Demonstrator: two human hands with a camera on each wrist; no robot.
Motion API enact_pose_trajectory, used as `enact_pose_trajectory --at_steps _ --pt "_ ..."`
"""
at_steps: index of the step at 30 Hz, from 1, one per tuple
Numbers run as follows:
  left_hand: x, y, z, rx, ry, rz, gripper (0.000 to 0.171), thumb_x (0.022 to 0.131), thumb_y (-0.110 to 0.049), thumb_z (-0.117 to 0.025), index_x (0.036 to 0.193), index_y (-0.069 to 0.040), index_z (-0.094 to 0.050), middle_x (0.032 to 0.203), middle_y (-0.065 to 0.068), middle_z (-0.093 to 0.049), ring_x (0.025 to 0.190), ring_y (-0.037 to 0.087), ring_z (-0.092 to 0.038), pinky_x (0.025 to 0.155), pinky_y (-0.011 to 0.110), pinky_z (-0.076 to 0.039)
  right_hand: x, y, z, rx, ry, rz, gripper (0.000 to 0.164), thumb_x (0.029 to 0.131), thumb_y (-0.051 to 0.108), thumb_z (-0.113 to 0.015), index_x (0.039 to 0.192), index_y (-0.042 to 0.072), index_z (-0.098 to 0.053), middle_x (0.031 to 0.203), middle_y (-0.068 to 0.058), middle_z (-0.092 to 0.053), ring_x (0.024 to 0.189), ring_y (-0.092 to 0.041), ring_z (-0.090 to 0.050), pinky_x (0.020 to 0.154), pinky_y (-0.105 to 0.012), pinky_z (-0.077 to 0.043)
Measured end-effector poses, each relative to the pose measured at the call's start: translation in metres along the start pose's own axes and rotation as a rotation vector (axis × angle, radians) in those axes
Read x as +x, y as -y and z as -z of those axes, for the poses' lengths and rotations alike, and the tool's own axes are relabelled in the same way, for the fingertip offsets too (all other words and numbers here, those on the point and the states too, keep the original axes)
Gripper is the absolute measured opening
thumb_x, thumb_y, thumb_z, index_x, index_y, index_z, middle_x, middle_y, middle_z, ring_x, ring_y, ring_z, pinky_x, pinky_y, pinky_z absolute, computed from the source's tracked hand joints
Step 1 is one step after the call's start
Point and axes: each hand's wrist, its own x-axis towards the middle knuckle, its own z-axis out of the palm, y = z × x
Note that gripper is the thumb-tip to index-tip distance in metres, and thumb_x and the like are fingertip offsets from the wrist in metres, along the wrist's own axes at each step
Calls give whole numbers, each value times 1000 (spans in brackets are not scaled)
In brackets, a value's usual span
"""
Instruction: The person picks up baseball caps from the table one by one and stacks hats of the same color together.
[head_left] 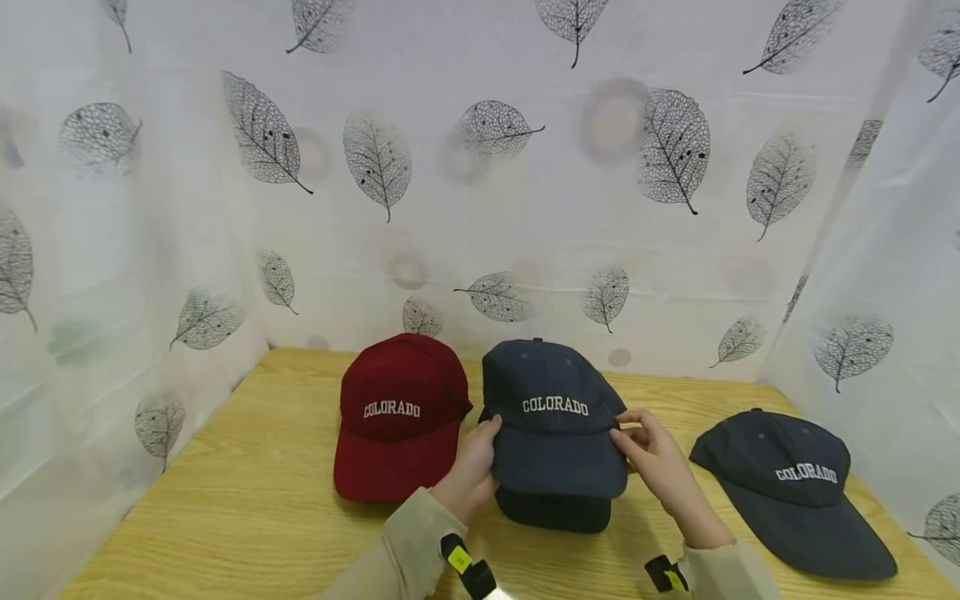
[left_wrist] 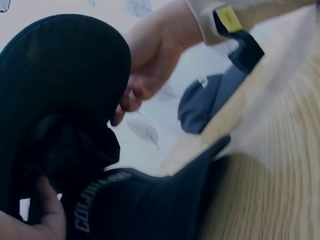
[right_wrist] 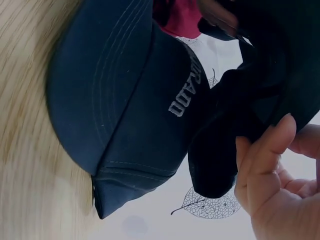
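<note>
A navy baseball cap [head_left: 540, 367] with white COLORADO lettering is held between both hands, its brim facing the head camera. My left hand [head_left: 471, 467] pinches the brim's left side, thumb on top. The right hand [head_left: 656, 467] grips the right side where brim meets crown. Below it, a second dark navy cap [right_wrist: 140, 100] rests on the table; in the head view only its brim shows much. The right wrist view shows a gap between the held cap's underside and the lower cap's crown. A red COLORADO cap [head_left: 401, 375] sits just left of the left hand.
Another dark cap [head_left: 780, 467] lies angled on the right part of the wooden table [head_left: 247, 483], its brim toward the near right edge. White sheeting [head_left: 495, 217] printed with leaves hangs behind the table and along both sides. Each wrist wears a black strap with a camera.
</note>
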Motion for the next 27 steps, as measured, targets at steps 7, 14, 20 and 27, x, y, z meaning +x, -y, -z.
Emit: enact_pose_trajectory --at_steps 7,14,20,27 --pt "6 6 8 151 25 19 57 96 -17 -30 138 10 -2 144 28 -15 130 38 -21 103 43 -23 3 -5 0 -51 -41 -22 21 90 12 -52 105 -2 -49 92 -12 -57 74 -15 -56 62 -31 -49" --pt "7 7 8 300 -76 -40 64 89 -12 -39 138 5 -1 141 31 -18 126 41 -28 100 47 -28 5 -11 -4 -100 -9 -21 28 90 13 -52 112 -3 -53 106 -18 -56 84 -19 -58 65 -31 -49" --pt "11 6 14 640 -74 -115 63 86 -14 -48 135 12 -17 137 34 -24 126 43 -27 100 49 -26 4 -13 -7 -127 39 -48 30 88 14 -54 113 -3 -49 103 -17 -58 84 -21 -58 63 -33 -49" --pt "15 7 27 957 -33 -136 54 86 -19 -55 125 9 -32 124 31 -42 116 39 -41 94 48 -33 6 -21 -9 -175 92 -68 29 88 12 -55 108 -7 -48 87 -9 -57 74 -19 -56 59 -35 -49"
